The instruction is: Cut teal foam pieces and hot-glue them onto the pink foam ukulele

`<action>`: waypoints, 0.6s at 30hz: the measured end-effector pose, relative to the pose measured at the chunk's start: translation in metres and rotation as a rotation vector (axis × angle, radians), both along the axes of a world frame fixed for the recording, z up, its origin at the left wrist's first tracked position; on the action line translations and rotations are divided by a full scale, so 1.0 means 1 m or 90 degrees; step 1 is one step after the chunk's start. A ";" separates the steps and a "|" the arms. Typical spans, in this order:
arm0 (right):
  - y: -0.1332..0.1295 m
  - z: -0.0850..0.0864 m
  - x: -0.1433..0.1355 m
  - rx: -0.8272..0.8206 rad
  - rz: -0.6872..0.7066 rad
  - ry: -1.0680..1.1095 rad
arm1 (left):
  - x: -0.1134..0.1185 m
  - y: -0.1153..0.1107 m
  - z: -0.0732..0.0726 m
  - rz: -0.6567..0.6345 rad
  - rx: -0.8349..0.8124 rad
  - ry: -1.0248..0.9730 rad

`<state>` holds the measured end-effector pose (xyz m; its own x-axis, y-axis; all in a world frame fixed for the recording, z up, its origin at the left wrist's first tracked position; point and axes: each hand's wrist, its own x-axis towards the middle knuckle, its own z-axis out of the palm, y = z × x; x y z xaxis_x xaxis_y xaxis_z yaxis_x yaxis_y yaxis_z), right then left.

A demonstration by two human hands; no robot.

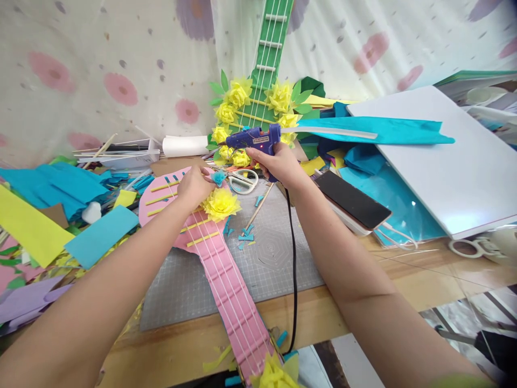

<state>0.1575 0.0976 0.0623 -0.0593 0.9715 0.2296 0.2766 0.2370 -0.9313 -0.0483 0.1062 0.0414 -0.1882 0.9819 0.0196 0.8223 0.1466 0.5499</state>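
A blue hot glue gun with a glue stick in its back end and a small red light is gripped by my right hand, its nozzle pointing left. My left hand pinches a small blue paper flower over the body of a pink paper guitar. Just beside that hand, a yellow paper flower sits on the guitar's edge. White strings and yellow strips run across the pink paper. Another yellow flower shows at the neck's near end.
A green paper guitar with yellow flowers stands behind. White-handled scissors and blue scraps lie on the grey cutting mat. Coloured paper is piled left; a phone and white board are right. A black cord hangs from the gun.
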 end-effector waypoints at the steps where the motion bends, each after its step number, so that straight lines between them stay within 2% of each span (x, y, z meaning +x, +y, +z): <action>1: 0.001 -0.001 0.000 0.002 0.001 -0.001 | -0.001 0.001 -0.001 0.002 -0.001 -0.002; 11: 0.002 -0.002 0.000 0.007 0.014 0.002 | 0.005 -0.003 0.001 -0.005 0.035 0.096; 18: 0.003 -0.003 0.001 0.003 0.013 0.002 | 0.006 -0.005 0.001 -0.006 0.046 0.072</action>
